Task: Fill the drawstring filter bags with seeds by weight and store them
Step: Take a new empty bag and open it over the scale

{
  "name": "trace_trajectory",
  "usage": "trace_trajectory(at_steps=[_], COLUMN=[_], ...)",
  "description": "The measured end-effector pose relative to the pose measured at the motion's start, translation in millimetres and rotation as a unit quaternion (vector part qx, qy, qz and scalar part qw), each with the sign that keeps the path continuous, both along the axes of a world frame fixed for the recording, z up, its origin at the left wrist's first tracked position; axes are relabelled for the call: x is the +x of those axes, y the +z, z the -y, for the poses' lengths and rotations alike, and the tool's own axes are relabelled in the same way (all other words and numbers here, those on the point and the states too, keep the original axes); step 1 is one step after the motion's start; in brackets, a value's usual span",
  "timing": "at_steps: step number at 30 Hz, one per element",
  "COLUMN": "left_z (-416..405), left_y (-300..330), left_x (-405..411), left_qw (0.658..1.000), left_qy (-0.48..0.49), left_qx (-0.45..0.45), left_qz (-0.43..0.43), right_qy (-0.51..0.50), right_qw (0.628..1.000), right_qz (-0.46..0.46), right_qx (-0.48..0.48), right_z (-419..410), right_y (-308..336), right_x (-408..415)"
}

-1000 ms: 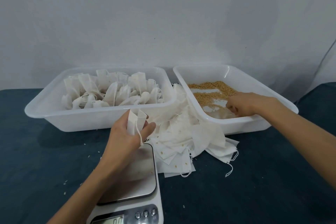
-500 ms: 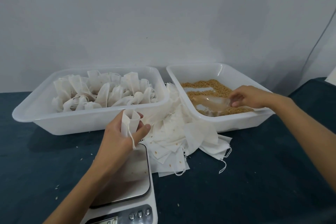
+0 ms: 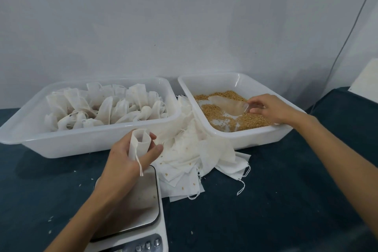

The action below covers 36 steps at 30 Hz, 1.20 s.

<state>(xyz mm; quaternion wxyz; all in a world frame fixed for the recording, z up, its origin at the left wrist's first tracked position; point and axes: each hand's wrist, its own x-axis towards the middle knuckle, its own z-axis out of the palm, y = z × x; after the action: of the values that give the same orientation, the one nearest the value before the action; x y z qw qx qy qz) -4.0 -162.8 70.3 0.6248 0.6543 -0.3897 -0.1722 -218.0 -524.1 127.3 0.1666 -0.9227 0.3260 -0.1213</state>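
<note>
Beside the bag-filled left tub (image 3: pixel 30 127), the right tub (image 3: pixel 241 80) holds seeds (image 3: pixel 216 115).

White tubs (image 3: pixel 106 139), golden-brown seeds (image 3: pixel 216 112), dark teal tabletop (image 3: pixel 266 210).

Left hand (image 3: pixel 131 155) and right hand (image 3: pixel 270 109), fingers curled

Two glossy white plastic tubs (image 3: pixel 106 139) (image 3: pixel 263 135); matt dark-teal cloth worktop (image 3: pixel 266 210); clear plastic scoop (image 3: pixel 229 105); brushed-metal scale plate (image 3: pixel 141 206).
</note>
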Motion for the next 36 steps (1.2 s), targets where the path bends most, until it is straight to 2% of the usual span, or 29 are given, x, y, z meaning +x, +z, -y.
trace_trajectory(at_steps=[11, 16, 21, 25, 32, 36], left_z=[3.2, 4.6, 4.3, 4.2, 2.6, 2.1], left_y=[-6.0, -5.0, -5.9, -4.4, -2.7, -0.9], left_x=[2.9, 1.3, 0.2, -0.1, -0.1, -0.6], left_qw=[1.000, 1.000, 1.000, 1.000, 1.000, 1.000], left_qy=[-0.004, -0.004, -0.008, -0.007, -0.009, -0.008], left_qx=[0.009, 0.006, 0.015, 0.010, 0.004, 0.004], left_qz=[-0.001, -0.003, 0.020, 0.009, 0.009, 0.006], right_qy=[0.084, -0.029, -0.088, -0.058, 0.063, 0.092], right_qw=[0.995, 0.997, 0.971, 0.958, 0.955, 0.948], right_qz=[0.045, -0.043, -0.182, -0.239, -0.263, -0.293], right_qx=[-0.015, -0.060, -0.124, -0.147, -0.123, -0.081], right_z=[-30.7, -5.7, 2.5, 7.9, 7.5, 6.2], right_y=[18.1, 3.0, -19.4, -17.2, -11.7, -0.8], right_x=[25.5, 29.1, 44.1, 49.1, 37.4, 27.6])
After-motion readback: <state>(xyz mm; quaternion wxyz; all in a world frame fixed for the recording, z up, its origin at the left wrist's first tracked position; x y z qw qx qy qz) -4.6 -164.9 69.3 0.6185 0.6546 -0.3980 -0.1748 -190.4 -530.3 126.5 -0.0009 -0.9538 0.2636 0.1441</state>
